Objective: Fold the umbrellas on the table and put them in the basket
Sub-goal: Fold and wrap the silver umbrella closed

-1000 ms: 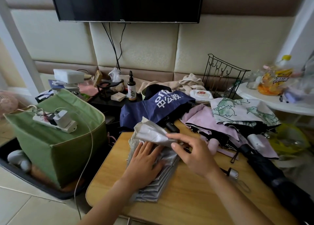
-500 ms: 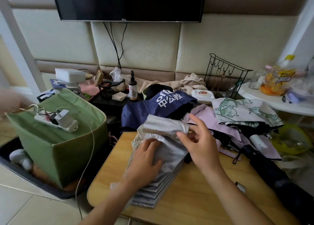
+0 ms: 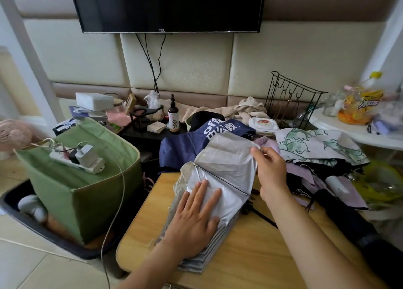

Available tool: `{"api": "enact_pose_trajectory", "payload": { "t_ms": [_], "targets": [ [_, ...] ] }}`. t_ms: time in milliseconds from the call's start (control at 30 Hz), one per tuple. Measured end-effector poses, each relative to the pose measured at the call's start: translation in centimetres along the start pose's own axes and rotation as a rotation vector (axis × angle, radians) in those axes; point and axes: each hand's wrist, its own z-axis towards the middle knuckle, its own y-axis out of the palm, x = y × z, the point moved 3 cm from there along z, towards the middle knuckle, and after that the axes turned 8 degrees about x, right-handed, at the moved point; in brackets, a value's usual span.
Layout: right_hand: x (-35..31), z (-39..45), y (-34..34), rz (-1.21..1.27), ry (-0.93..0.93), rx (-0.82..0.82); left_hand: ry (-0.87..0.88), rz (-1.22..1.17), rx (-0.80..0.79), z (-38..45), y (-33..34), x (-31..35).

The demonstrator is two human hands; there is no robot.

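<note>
A silver-grey umbrella [image 3: 229, 166] lies on the wooden table [image 3: 250, 251], its pleated panels stacked flat. My left hand [image 3: 194, 219] presses flat on the stack. My right hand [image 3: 269, 171] pinches the far corner of one silver panel and holds it spread out. Behind it lie a navy umbrella [image 3: 185, 147] with white lettering, a pink one [image 3: 303, 173], a white one with green leaf print [image 3: 316, 147], and a black rolled one [image 3: 349, 216]. The green fabric basket [image 3: 72, 192] stands left of the table.
A white power strip [image 3: 76, 157] with a plugged charger rests on the basket's rim, its cable hanging down. A brown spray bottle [image 3: 173, 116], a black wire rack [image 3: 292, 101], a wipes pack and clothes crowd the back. A white round table [image 3: 340, 127] with snacks is at right.
My right hand has lifted a silver panel from the folded stack and pulled it out toward the far right, spreading it. My left hand has stayed pressed on the stack.
</note>
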Motion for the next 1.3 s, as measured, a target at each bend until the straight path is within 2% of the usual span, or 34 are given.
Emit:
{"api": "enact_pose_trajectory", "payload": {
  "t_ms": [333, 400, 467, 567, 633, 733, 800, 900, 967, 1033, 1200, 1267, 1300],
  "targets": [
    [-2.9, -0.1, 0.5, 0.137, -0.104, -0.095, -0.011, 0.02, 0.016, 0.1, 0.2, 0.1],
    [-2.4, 0.0, 0.5, 0.101, -0.032, -0.116, -0.012, 0.019, -0.001, 0.1, 0.2, 0.1],
    [-1.2, 0.4, 0.3, -0.034, 0.083, -0.147, -0.019, 0.011, -0.011, 0.2, 0.2, 0.1],
    [0.2, 0.5, -0.2, -0.227, 0.191, -0.279, -0.022, 0.016, -0.014, 0.2, 0.1, 0.1],
    [0.4, 0.6, -0.6, -0.291, 0.128, -0.312, -0.019, 0.011, -0.025, 0.2, 0.1, 0.1],
    [-0.7, 0.9, -1.3, -0.402, -0.137, -0.172, -0.014, 0.016, -0.025, 0.1, 0.2, 0.1],
    [-1.4, 0.7, -1.3, -0.348, -0.266, -0.116, -0.012, 0.017, -0.018, 0.1, 0.2, 0.1],
    [-2.2, -0.3, -0.8, -0.259, -0.338, -0.138, -0.018, 0.006, -0.013, 0.2, -0.1, 0.3],
    [-2.6, -1.0, -0.5, -0.28, -0.31, -0.195, -0.025, 0.001, -0.035, 0.2, -0.2, 0.3],
    [-2.4, -1.6, -0.4, -0.304, -0.297, -0.32, -0.027, -0.012, -0.03, 0.3, -0.3, 0.3],
    [-0.5, -2.2, -0.4, -0.424, -0.468, -0.571, -0.041, -0.06, -0.037, 0.4, -0.1, -0.2],
    [-0.1, -3.4, -0.3, -0.541, -0.636, -0.588, -0.093, -0.244, -0.028, 0.9, -0.6, -0.3],
    [0.0, -4.4, -0.2, -0.58, -0.711, -0.59, -0.149, -0.444, 0.008, 1.1, -1.1, -0.5]
  ]
}}
